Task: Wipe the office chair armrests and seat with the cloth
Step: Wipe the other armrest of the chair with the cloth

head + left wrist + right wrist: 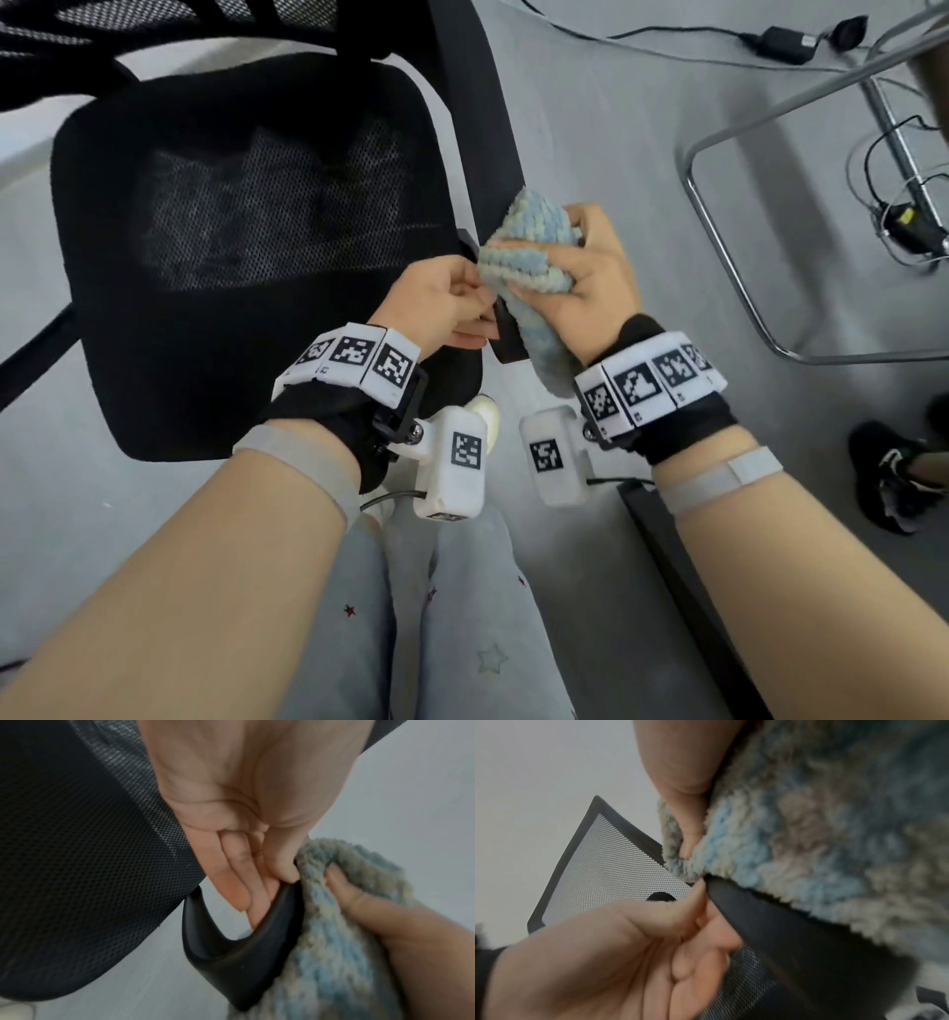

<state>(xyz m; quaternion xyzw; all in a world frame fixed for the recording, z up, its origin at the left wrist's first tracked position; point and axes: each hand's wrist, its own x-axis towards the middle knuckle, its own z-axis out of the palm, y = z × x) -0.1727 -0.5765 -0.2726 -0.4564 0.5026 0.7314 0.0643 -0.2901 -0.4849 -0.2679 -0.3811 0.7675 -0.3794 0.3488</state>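
Nearest lay my own legs in pale trousers printed with small stars, and my two forearms, each banded at the wrist with coded white tags.

My right hand was closed round the cloth, a fluffy blue and cream piece. Fingers curled over its top, thumb pressed on the near side. The cloth was wrapped over the armrest on the chair's right side, touching its upper face; its loose end hung down toward my wrist.

My left hand was just beside it, on the seat side. The fingers were bent in behind the black armrest bar, and the thumb met the bar's edge where the cloth began. That hand gripped the armrest; the thumb touched the cloth.

Beyond the hands: the seat, black mesh, square with rounded corners, directly left of the armrest. Behind it, the mesh backrest in a dark frame.

Farther off on the grey floor: a chrome tube frame at right, black cables with a power brick at the far edge, and a dark shoe at the right margin.
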